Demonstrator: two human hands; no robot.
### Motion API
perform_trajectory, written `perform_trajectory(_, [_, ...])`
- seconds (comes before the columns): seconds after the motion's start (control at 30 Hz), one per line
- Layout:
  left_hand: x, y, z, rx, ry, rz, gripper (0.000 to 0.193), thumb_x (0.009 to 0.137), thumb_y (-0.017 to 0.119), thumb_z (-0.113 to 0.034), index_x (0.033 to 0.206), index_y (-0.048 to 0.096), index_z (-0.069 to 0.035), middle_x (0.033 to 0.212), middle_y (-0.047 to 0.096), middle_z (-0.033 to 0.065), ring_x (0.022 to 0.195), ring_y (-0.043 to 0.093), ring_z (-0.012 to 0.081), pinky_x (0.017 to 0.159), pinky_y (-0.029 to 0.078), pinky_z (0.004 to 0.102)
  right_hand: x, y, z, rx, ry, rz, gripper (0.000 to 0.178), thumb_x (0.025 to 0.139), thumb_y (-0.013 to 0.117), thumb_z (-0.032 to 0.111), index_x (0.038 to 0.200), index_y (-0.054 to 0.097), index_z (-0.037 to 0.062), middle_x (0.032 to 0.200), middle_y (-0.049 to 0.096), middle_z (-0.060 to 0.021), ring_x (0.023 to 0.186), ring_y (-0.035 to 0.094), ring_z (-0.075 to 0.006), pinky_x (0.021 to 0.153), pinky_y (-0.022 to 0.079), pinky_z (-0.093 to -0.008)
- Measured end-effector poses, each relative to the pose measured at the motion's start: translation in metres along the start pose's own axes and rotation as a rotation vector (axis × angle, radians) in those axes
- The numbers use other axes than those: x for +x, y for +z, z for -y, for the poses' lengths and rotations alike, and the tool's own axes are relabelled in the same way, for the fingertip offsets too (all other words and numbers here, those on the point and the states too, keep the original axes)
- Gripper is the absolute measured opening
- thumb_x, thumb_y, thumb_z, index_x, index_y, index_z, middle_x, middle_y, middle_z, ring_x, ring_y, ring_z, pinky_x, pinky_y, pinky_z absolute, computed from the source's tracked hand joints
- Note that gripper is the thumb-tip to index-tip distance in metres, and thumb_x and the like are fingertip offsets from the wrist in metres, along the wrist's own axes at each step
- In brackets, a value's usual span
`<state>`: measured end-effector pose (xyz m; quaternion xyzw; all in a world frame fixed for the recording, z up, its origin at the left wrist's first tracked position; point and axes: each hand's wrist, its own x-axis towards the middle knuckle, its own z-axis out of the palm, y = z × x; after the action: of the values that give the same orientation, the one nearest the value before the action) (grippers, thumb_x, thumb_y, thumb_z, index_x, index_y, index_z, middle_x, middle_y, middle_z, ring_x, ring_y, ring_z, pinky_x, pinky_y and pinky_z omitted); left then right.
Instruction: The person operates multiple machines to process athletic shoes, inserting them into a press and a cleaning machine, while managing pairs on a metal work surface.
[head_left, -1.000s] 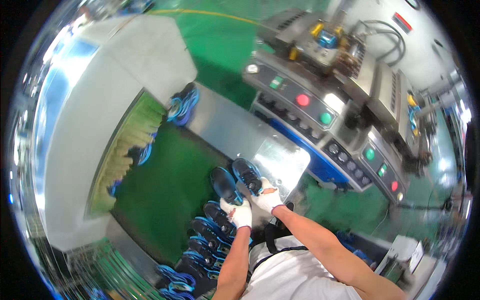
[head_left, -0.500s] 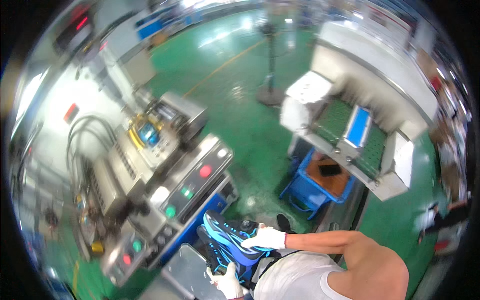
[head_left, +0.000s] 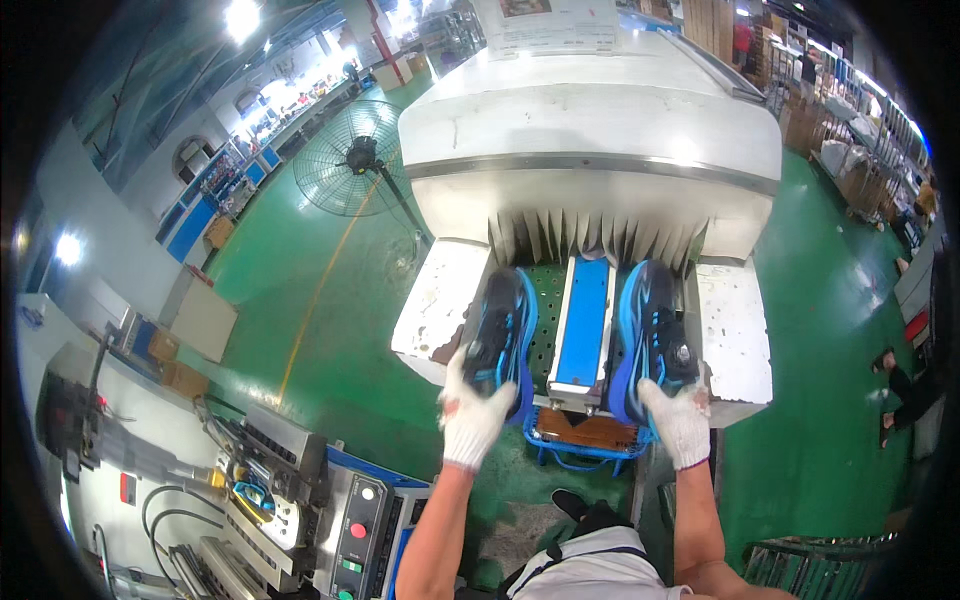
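Two black-and-blue sneakers, left (head_left: 503, 335) and right (head_left: 648, 335), flank a blue panel (head_left: 583, 318). White gloves (head_left: 472, 415) have red specks. Green floor (head_left: 310, 290) carries a yellow line (head_left: 318, 290).

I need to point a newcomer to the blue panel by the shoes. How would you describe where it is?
Find the big white machine with a fringe of strips over its mouth. On the green belt below, the blue panel lies lengthwise between two black-and-blue shoes, the left shoe and right shoe. It alone is flat, rectangular and plain blue.
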<state>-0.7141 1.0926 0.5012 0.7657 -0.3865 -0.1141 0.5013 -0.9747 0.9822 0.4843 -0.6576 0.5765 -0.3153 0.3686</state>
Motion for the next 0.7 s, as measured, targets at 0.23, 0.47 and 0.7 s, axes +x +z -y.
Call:
perform_trajectory(0.23, [0.166, 0.12, 0.025, 0.139, 0.047, 0.201, 0.081, 0.081, 0.075, -0.033, 0.148, 0.044, 0.0, 0.141, 0.057, 0.028, 0.131, 0.056, 0.0407, 0.111, 0.044, 0.0451, 0.147, 0.059, 0.021, -0.234, -0.003, -0.02, 0.064, 0.081, 0.073, 0.033, 0.129, 0.053, -0.0042, 0.11, 0.068, -0.0316, 0.107, 0.066, -0.0457, 0.092, 0.052, -0.0512])
perform_trajectory(0.47, [0.059, 0.085, 0.081, 0.064, 0.184, 0.081, 0.068, 0.099, 0.058, -0.033, 0.151, 0.038, 0.005, 0.154, 0.042, 0.0304, 0.145, 0.04, 0.0418, 0.12, 0.034, 0.0426, 0.161, 0.097, 0.031, -0.27, -0.638, -0.334, 0.074, 0.097, 0.07, 0.04, 0.146, 0.046, -0.0094, 0.145, 0.054, -0.0287, 0.132, 0.054, -0.0373, 0.115, 0.04, -0.0425])
perform_trajectory(0.7, [-0.364, -0.17, 0.194, 0.341, -0.937, -0.083, 0.046, 0.098, 0.054, -0.039, 0.127, 0.067, -0.006, 0.124, 0.068, 0.0224, 0.119, 0.064, 0.0388, 0.1, 0.051, 0.0472, -0.075, 0.296, -0.038, 0.381, 0.138, 1.379, 0.051, 0.099, 0.066, 0.026, 0.143, 0.055, 0.0013, 0.115, 0.072, -0.0124, 0.088, 0.069, -0.028, 0.072, 0.056, -0.0361])
